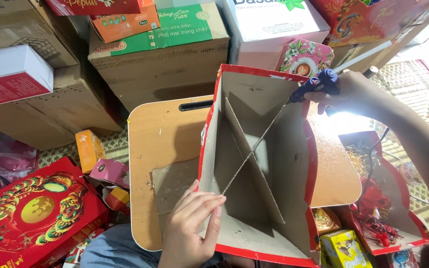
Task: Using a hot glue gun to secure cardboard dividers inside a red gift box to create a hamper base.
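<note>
A red-edged grey cardboard box (294, 164) stands tilted on a small wooden table (162, 134), its open inside facing me with crossed cardboard dividers (251, 149) in it. My left hand (192, 223) presses flat against the box's lower left wall, fingers together. My right hand (353, 92) grips a blue glue gun (319, 83) with a white glue stick sticking out behind. The gun's nozzle points down into the box's upper right corner, by the divider's top end.
Stacked cardboard cartons (160, 54) crowd the back and left. A red and gold gift box (31, 213) lies at lower left, small orange and pink packs (98, 159) beside it. Another red box (383, 198) with decorations and a yellow pack (343, 248) sit at the right.
</note>
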